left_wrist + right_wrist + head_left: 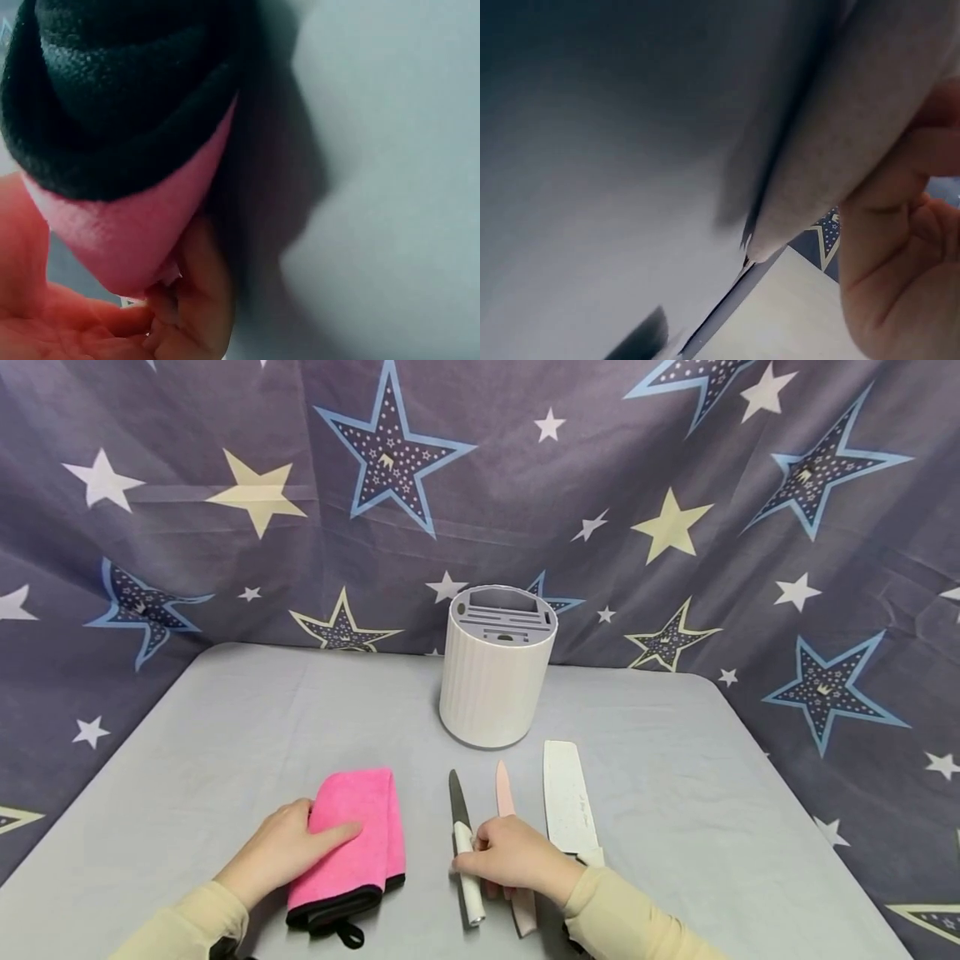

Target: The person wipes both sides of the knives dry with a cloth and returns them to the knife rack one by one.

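Note:
My left hand (281, 850) grips a folded pink cloth (352, 822) with black edging and a small black loop at its near corner. In the left wrist view, the thumb and fingers (199, 300) wrap the cloth from both sides. With thumb and forefinger, my right hand (528, 857) pinches the white handle of a knife (471, 889) whose dark blade points away from me. A pink knife (505, 789) lies under that hand, its middle hidden by the fingers. Right of it is a broad white-bladed knife (570, 797), its handle mostly covered by the forearm.
A white ribbed knife block (491, 693) stands upright at the back of the table, with slots in its grey top. The grey-covered table (712, 827) has rounded far corners. Behind it hangs a dark star-patterned curtain (495, 468).

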Action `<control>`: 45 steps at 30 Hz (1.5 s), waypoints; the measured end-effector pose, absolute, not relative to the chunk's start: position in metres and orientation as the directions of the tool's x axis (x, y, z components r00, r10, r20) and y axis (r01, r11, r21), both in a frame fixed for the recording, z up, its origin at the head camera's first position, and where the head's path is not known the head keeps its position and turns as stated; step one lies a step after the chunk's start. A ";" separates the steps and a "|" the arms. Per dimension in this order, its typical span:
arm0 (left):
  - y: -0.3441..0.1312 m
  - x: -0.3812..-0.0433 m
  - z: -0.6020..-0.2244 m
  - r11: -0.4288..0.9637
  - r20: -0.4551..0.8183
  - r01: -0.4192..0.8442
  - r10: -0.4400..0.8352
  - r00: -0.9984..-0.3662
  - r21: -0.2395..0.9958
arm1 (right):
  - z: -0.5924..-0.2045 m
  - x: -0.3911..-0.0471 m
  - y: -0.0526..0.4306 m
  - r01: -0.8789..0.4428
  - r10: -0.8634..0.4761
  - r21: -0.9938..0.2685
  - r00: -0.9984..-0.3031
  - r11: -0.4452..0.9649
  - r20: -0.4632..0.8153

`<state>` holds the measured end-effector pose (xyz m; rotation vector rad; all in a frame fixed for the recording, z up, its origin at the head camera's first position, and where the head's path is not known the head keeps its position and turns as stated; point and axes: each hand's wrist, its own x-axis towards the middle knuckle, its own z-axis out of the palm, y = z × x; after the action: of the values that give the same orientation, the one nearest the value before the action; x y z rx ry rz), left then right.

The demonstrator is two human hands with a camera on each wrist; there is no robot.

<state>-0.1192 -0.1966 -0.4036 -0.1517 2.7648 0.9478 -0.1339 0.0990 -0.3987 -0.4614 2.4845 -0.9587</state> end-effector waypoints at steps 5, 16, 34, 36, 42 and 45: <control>-0.195 -0.117 -0.403 0.761 -0.262 -0.194 -0.032 -0.964 0.619 | -0.396 -0.135 0.101 -0.085 -0.440 -0.735 -0.845 0.673 -0.305; -0.191 -0.124 -0.398 0.710 -0.251 -0.203 -0.039 -0.967 0.675 | -0.385 -0.139 0.111 -0.102 -0.414 -0.729 -0.871 0.677 -0.264; -0.169 -0.118 -0.384 0.482 -0.215 -0.221 -0.069 -0.974 0.848 | -0.364 -0.134 0.116 -0.315 -0.375 -0.640 -0.926 0.700 0.046; -0.168 -0.119 -0.383 0.461 -0.215 -0.228 -0.082 -0.973 0.858 | -0.362 -0.131 0.116 -0.355 -0.376 -0.609 -0.921 0.710 0.099; -0.165 -0.118 -0.379 0.439 -0.204 -0.230 -0.105 -0.973 0.869 | -0.358 -0.125 0.116 -0.489 -0.407 -0.514 -0.872 0.705 0.271; -0.161 -0.117 -0.376 0.396 -0.209 -0.228 -0.092 -0.974 0.889 | -0.358 -0.124 0.115 -0.554 -0.431 -0.468 -0.832 0.689 0.350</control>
<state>-0.1173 -0.1611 -0.3764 -0.2900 2.5170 1.6346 -0.1235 0.1150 -0.3580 -0.9098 3.0800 -0.9725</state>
